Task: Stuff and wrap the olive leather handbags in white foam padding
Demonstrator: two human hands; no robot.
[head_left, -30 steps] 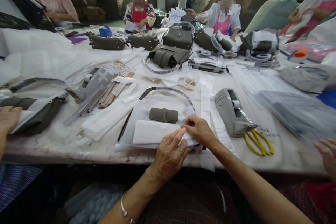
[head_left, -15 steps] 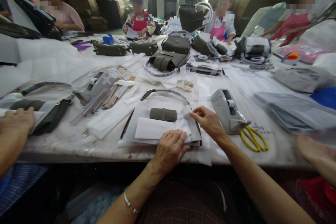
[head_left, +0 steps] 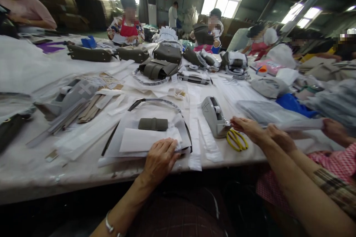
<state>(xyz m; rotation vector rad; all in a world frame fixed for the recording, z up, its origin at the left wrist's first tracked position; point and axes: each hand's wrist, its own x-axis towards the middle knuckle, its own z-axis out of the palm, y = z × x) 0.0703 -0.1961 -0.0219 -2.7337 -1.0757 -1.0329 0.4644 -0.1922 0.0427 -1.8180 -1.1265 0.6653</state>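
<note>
A dark olive handbag (head_left: 189, 139) lies on the table in front of me, its handle (head_left: 164, 103) wrapped in clear film. White sheets cover its front, and a dark olive strap tab (head_left: 152, 124) shows above a folded white paper (head_left: 136, 140). My left hand (head_left: 162, 155) rests flat on the paper's right end, fingers stretched out. Farther right, my right hand (head_left: 247, 127) is at the front end of a grey tape dispenser (head_left: 211, 113), its fingertips pinched together. Whatever is between them is too small to make out.
Yellow-handled scissors (head_left: 237, 140) lie beside the dispenser. At left stand another tape dispenser (head_left: 75, 94) and cardboard strips (head_left: 94, 107). Several olive bags (head_left: 158, 68) line the table's far side. A co-worker's hands (head_left: 282, 139) handle a plastic-wrapped item close to my right arm.
My right hand has left the bag's right side and moved right to the tape dispenser. My left hand stays on the paper. The view has turned right.
</note>
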